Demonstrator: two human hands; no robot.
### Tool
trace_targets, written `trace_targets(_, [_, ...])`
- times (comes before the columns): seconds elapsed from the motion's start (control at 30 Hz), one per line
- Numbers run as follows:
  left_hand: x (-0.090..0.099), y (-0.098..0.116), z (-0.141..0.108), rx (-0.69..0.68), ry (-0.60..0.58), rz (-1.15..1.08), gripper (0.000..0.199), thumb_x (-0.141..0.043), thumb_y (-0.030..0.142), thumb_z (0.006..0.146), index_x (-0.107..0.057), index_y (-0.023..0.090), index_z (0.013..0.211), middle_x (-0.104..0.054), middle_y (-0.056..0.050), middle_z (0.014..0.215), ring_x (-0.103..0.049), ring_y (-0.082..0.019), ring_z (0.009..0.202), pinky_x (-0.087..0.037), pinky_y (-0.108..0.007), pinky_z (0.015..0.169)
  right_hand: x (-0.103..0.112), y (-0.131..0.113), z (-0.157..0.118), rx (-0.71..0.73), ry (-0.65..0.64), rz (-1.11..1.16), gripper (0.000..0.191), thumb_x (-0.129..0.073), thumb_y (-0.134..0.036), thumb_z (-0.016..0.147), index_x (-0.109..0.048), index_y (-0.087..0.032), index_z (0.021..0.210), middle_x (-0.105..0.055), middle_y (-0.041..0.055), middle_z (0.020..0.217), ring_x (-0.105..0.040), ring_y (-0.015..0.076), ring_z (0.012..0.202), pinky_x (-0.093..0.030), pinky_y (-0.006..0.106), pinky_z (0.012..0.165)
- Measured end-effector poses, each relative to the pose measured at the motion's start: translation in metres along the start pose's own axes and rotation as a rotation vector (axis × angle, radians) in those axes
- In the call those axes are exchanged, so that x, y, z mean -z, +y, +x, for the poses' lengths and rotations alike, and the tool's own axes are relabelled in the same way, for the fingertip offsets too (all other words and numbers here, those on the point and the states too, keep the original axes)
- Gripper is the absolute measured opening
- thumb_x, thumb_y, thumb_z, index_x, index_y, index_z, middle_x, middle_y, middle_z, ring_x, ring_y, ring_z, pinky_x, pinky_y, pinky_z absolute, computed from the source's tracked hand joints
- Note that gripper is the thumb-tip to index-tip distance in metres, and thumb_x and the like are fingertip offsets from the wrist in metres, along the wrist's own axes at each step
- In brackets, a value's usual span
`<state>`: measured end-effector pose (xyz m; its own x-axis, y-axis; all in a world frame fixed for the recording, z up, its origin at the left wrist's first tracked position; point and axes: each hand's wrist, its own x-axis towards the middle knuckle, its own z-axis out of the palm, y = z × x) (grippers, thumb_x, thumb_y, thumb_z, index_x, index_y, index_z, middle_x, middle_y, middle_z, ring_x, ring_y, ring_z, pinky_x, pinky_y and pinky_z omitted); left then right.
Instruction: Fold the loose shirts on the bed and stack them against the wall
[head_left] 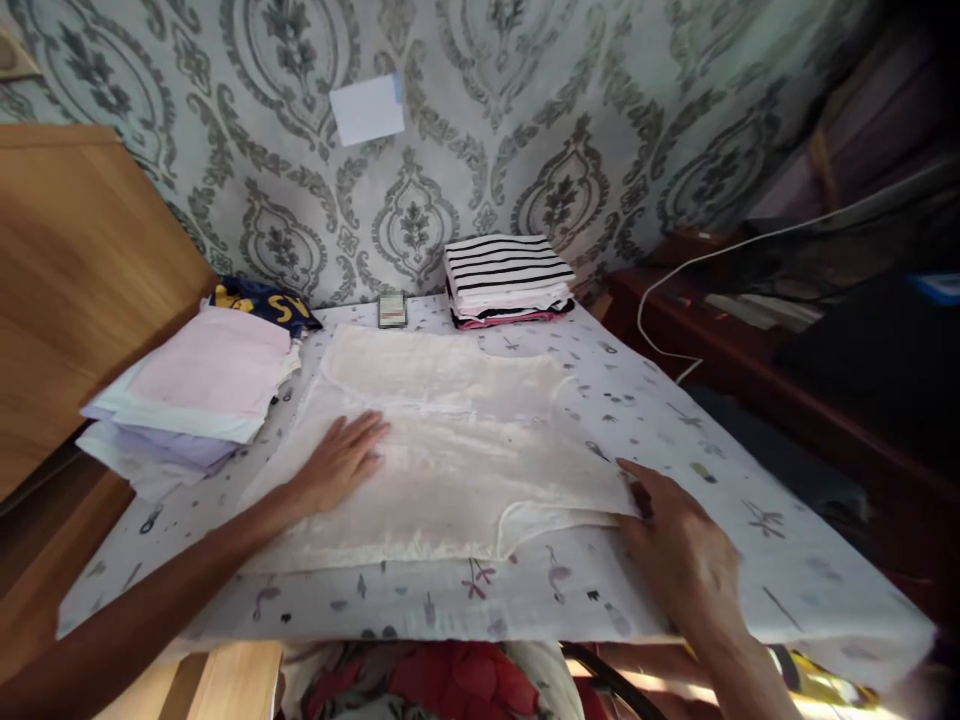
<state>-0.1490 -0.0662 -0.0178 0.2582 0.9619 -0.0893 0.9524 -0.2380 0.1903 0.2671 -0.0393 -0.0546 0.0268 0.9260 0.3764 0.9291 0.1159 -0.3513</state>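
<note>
A thin white sleeveless top lies spread on the patterned cloth in front of me, its armhole and shoulder end pointing right. My left hand rests on the left part of the fabric with its fingers stretched out. At the right, my right hand pinches the near shoulder corner of the top between thumb and fingers. Fine creases cross the fabric, and a lace-like strip runs along its middle.
Stacked pastel cloths sit at the left beside a dark blue printed item. A folded pile with a striped garment stands at the back near a small card-like object. A white cable hangs at right.
</note>
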Motion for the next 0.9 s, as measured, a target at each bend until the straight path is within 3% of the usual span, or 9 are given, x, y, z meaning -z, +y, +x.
trace_targets(0.1, [0.007, -0.045, -0.032, 0.149, 0.035, 0.069, 0.052, -0.026, 0.043, 0.104, -0.037, 0.021, 0.151, -0.029, -0.011, 0.164, -0.023, -0.024, 0.153, -0.016, -0.053, 0.124, 0.000, -0.001, 0.002, -0.022, -0.035, -0.001, 0.046, -0.051, -0.022, 0.078, -0.065, -0.022, 0.122, -0.071, 0.0110, 0.093, -0.067, 0.0289, 0.083, -0.051, 0.038, 0.065])
trace_targets(0.2, [0.012, -0.061, -0.057, 0.165, 0.148, 0.124, 0.052, -0.027, 0.044, 0.103, -0.042, 0.018, 0.145, -0.037, -0.016, 0.159, -0.033, -0.030, 0.147, -0.025, -0.056, 0.119, 0.009, -0.009, 0.000, -0.013, -0.073, 0.023, 0.047, -0.055, -0.028, 0.083, -0.061, -0.022, 0.129, -0.070, 0.0109, 0.099, -0.066, 0.0282, 0.088, -0.053, 0.039, 0.071])
trace_targets(0.3, [0.015, -0.041, -0.073, -0.025, 0.217, 0.090, 0.045, -0.034, 0.046, 0.102, -0.049, 0.023, 0.137, -0.053, -0.013, 0.145, -0.046, -0.030, 0.134, -0.037, -0.051, 0.112, 0.026, -0.031, -0.015, 0.011, -0.017, 0.086, 0.050, -0.059, -0.043, 0.087, -0.059, -0.021, 0.132, -0.065, 0.0137, 0.112, -0.065, 0.0279, 0.089, -0.055, 0.042, 0.073])
trace_targets(0.37, [0.014, -0.015, -0.081, -0.190, 0.203, 0.049, 0.039, -0.040, 0.045, 0.101, -0.052, 0.025, 0.132, -0.061, -0.010, 0.131, -0.054, -0.028, 0.122, -0.044, -0.046, 0.104, 0.034, -0.052, -0.033, 0.029, 0.033, 0.203, 0.040, -0.057, -0.047, 0.090, -0.064, -0.021, 0.119, -0.066, 0.0128, 0.106, -0.064, 0.0230, 0.076, -0.055, 0.039, 0.068])
trace_targets(0.47, [0.009, 0.022, -0.088, -0.401, 0.170, 0.040, 0.032, -0.049, 0.042, 0.099, -0.056, 0.022, 0.124, -0.064, -0.008, 0.116, -0.058, -0.025, 0.105, -0.047, -0.042, 0.093, 0.032, -0.086, -0.059, 0.097, -0.078, 0.443, 0.027, -0.056, -0.044, 0.094, -0.068, -0.021, 0.100, -0.067, 0.0062, 0.087, -0.055, 0.0139, 0.054, -0.051, 0.030, 0.055])
trace_targets(0.53, [0.005, 0.037, -0.090, -0.468, 0.176, 0.069, 0.025, -0.050, 0.035, 0.100, -0.058, 0.019, 0.119, -0.064, -0.008, 0.110, -0.058, -0.023, 0.099, -0.047, -0.040, 0.089, 0.023, -0.103, -0.070, 0.128, -0.190, 0.502, 0.026, -0.059, -0.043, 0.092, -0.069, -0.020, 0.099, -0.068, 0.0056, 0.091, -0.054, 0.0114, 0.052, -0.048, 0.027, 0.052])
trace_targets(0.6, [0.003, 0.042, -0.091, -0.467, 0.176, 0.121, 0.019, -0.047, 0.023, 0.100, -0.058, 0.018, 0.115, -0.064, -0.008, 0.106, -0.057, -0.022, 0.094, -0.047, -0.038, 0.086, 0.015, -0.113, -0.073, 0.151, -0.246, 0.513, 0.022, -0.060, -0.040, 0.091, -0.069, -0.020, 0.092, -0.067, 0.0058, 0.095, -0.054, 0.0100, 0.054, -0.046, 0.025, 0.052])
trace_targets(0.73, [0.010, 0.033, -0.100, -0.374, 0.037, 0.272, 0.031, -0.044, 0.000, 0.089, -0.059, 0.019, 0.108, -0.062, -0.007, 0.103, -0.057, -0.022, 0.091, -0.045, -0.035, 0.081, 0.012, -0.117, -0.069, 0.263, -0.293, 0.551, 0.030, -0.054, -0.031, 0.094, -0.053, -0.020, 0.066, -0.057, 0.0002, 0.071, -0.051, 0.0102, 0.056, -0.041, 0.022, 0.053])
trace_targets(0.9, [0.028, 0.012, -0.123, -0.225, -0.131, 0.330, 0.045, -0.053, -0.002, 0.078, -0.059, 0.024, 0.114, -0.063, -0.007, 0.113, -0.059, -0.023, 0.102, -0.045, -0.035, 0.087, 0.021, -0.114, -0.068, 0.340, -0.328, 0.485, 0.032, -0.051, -0.030, 0.096, -0.044, -0.022, 0.066, -0.052, -0.0020, 0.065, -0.048, 0.0099, 0.054, -0.039, 0.021, 0.051])
